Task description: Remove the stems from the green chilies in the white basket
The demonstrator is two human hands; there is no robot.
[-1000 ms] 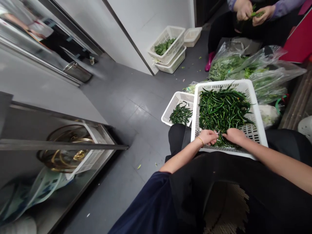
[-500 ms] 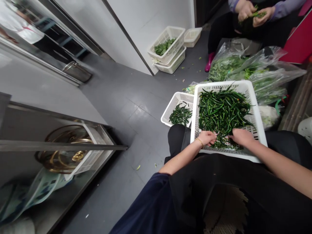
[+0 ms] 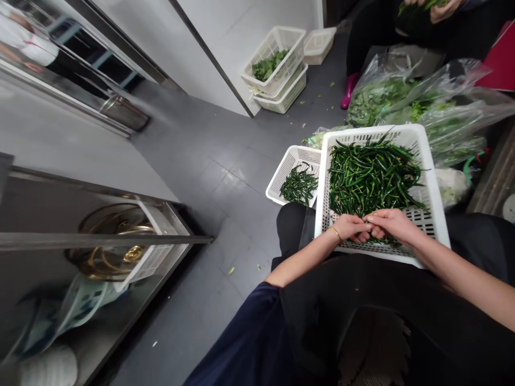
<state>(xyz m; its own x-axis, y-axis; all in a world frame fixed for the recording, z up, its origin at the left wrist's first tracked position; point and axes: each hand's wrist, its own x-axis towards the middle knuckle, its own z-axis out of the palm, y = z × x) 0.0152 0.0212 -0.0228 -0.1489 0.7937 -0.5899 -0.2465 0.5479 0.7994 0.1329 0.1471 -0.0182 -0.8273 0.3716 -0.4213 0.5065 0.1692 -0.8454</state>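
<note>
A white plastic basket (image 3: 438, 201) rests on my lap, with a heap of long green chili peppers (image 3: 372, 177) piled toward its far side. Over the near side of that basket my two hands meet, fingertips touching. My left hand (image 3: 351, 228), with a thin gold bracelet at the wrist, is closed in a pinch. Opposite it, my right hand (image 3: 391, 223) pinches too. A bit of green shows between the fingers, apparently a chili pepper, mostly hidden. Beside my left knee stands a smaller white basket (image 3: 276, 177) holding fewer green chilies (image 3: 298, 186).
Clear plastic bags of leafy greens (image 3: 376, 99) lie beyond the basket. Stacked white crates (image 3: 287, 96) stand by the wall. A co-worker's hand (image 3: 446, 10) holds greens at upper right. A metal shelf (image 3: 177, 241) is on the left; another person stands far left.
My hands, apart before among the chilies, have come together above the near side of the basket. My right hand has moved left. The view has shifted slightly.
</note>
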